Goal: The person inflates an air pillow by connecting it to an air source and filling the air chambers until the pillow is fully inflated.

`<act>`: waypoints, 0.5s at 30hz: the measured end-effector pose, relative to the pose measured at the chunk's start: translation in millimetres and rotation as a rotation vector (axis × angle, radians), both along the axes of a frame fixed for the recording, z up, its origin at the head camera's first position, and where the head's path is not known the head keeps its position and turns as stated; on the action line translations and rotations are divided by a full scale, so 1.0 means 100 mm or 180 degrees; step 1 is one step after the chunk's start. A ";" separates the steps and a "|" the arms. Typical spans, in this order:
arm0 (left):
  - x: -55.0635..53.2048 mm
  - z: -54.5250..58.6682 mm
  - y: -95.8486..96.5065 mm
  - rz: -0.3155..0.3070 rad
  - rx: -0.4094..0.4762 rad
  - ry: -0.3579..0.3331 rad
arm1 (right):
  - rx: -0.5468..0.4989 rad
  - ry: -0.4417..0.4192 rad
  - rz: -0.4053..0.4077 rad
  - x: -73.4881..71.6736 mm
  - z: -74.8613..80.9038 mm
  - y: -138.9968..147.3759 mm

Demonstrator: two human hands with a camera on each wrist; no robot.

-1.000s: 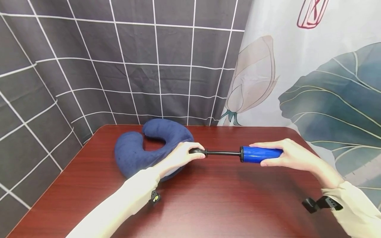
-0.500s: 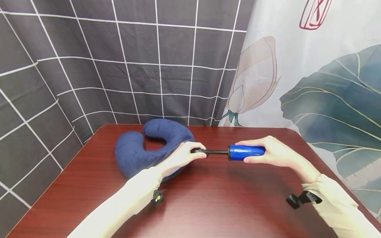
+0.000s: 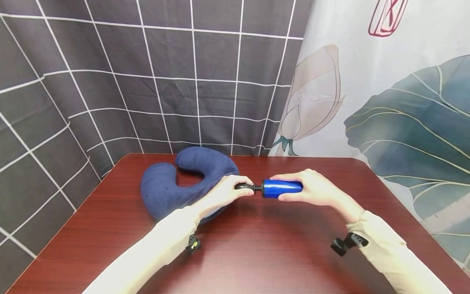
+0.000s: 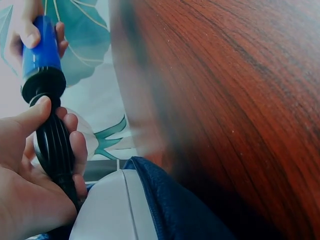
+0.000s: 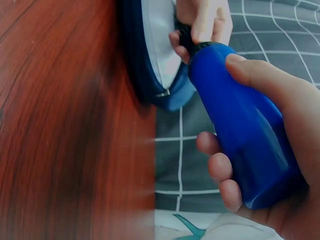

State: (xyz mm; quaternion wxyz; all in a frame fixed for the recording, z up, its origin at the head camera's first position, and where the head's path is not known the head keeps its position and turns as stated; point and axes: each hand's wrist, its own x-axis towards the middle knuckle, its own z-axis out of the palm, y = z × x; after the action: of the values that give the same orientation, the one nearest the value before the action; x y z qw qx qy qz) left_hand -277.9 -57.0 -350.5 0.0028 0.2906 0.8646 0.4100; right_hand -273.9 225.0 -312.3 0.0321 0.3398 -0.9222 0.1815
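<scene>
A hand pump with a blue barrel (image 3: pixel 282 189) and a black handle (image 4: pixel 54 142) is held level above the table, between both hands. My left hand (image 3: pixel 224 191) grips the handle, its fingers and thumb curled round the ribbed grip in the left wrist view. My right hand (image 3: pixel 312 188) holds the blue barrel, thumb on one side and fingers on the other. Only a short stretch of the black rod (image 3: pixel 258 188) shows between handle and barrel. Behind the left hand lies a navy U-shaped neck pillow (image 3: pixel 161 188); the wrist views show a pale inner part through its zipped opening.
The reddish-brown wooden table (image 3: pixel 257 253) carries the pillow at its back left. A dark grid-patterned curtain (image 3: pixel 172 73) hangs behind it, and a white curtain with lotus prints (image 3: pixel 330 122) hangs at the right. Each wrist bears a black camera mount (image 3: pixel 349 243).
My right hand has moved left with the blue barrel, toward the handle, and the visible rod has shortened steadily. My left hand and the pillow have stayed in place.
</scene>
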 end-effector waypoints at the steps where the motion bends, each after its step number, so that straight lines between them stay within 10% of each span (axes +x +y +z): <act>1: 0.00 0.00 0.00 -0.0002 0.0005 -0.0021 | 0.0011 0.0014 0.0004 -0.01 -0.01 -0.03; 15: -0.01 0.00 -0.04 -0.0003 -0.0043 -0.0060 | 0.0284 -0.0040 0.0006 0.01 0.06 -0.17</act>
State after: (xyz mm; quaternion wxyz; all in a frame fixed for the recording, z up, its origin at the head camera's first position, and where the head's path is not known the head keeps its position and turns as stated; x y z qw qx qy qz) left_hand -279.0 -60.7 -350.8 0.0131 0.2872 0.8671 0.4068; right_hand -273.1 208.3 -306.1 0.0110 0.3407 -0.9293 0.1424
